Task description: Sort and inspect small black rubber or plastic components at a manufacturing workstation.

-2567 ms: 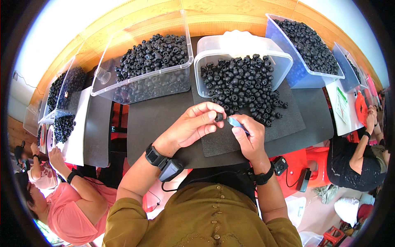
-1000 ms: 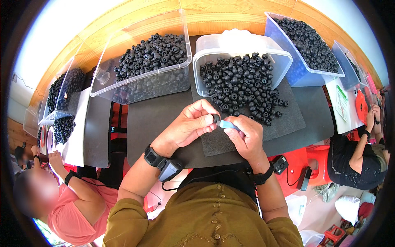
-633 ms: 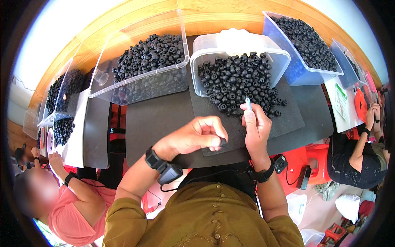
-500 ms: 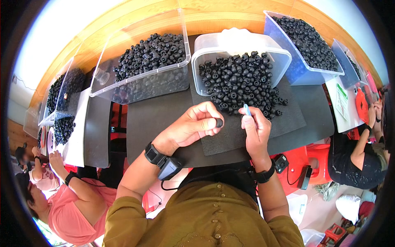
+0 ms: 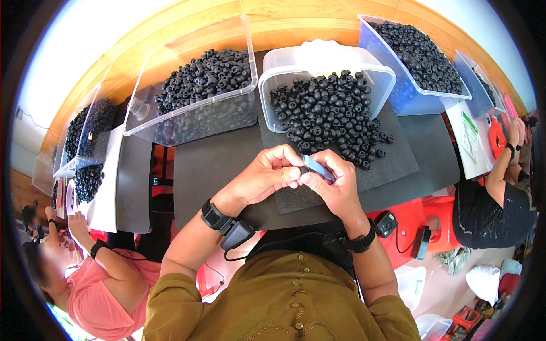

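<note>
My left hand [image 5: 267, 176] and my right hand [image 5: 333, 187] meet over a dark foam mat [image 5: 392, 165] on the black table. The right hand grips a thin light-blue tool [image 5: 316, 167], its tip pointing at the left fingers. The left fingertips pinch something small that they hide; I cannot tell what. Just beyond the hands lies a pile of small black ring-shaped parts [image 5: 327, 116], spilling from a tipped clear tub [image 5: 327, 59].
A clear bin [image 5: 187, 122] of finished black parts stands at the back left, a blue bin [image 5: 418, 51] of them at the back right. More bins sit far left. One person sits at the left [image 5: 96, 284], another at the right [image 5: 500, 193].
My right hand reached out to the pile of parts, then came back. Both hands are together again, with the blue tool against the left fingertips.
</note>
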Motion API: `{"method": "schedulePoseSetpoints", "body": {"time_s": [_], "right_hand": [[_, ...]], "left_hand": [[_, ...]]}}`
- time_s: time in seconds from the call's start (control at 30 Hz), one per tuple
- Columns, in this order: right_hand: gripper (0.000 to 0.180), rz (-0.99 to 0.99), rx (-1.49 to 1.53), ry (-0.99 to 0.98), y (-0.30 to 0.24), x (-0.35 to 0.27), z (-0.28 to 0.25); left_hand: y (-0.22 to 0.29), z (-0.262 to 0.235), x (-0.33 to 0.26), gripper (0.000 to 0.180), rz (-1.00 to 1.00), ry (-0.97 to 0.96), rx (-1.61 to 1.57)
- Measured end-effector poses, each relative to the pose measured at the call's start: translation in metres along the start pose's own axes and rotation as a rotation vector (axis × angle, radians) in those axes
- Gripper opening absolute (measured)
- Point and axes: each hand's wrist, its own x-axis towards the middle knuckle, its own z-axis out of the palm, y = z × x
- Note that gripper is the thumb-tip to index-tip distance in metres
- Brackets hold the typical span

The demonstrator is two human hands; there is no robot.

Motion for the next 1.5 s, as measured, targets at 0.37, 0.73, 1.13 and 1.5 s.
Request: {"method": "schedulePoseSetpoints", "body": {"time_s": [0.37,0.73,1.13,1.5], "right_hand": [[0.015,0.133,0.358,0.122,0.006,-0.001,0.005],[0.023,0.006,0.242,0.189,0.011,-0.006,-0.002],[0.02,0.044,0.33,0.174,0.013,-0.007,-0.004],[0.022,0.015,0.017,0.085,0.008,-0.01,0.001]], "left_hand": [[0.019,0.007,-0.006,0.013,0.044,-0.01,-0.022],[0.146,0.006,-0.015,0.025,0.917,0.773,1.787],[0.02,0.013,0.038,0.027,0.454,0.086,1.777],[0.031,0.006,0.004,0.028,0.078,0.181,0.273]]}}
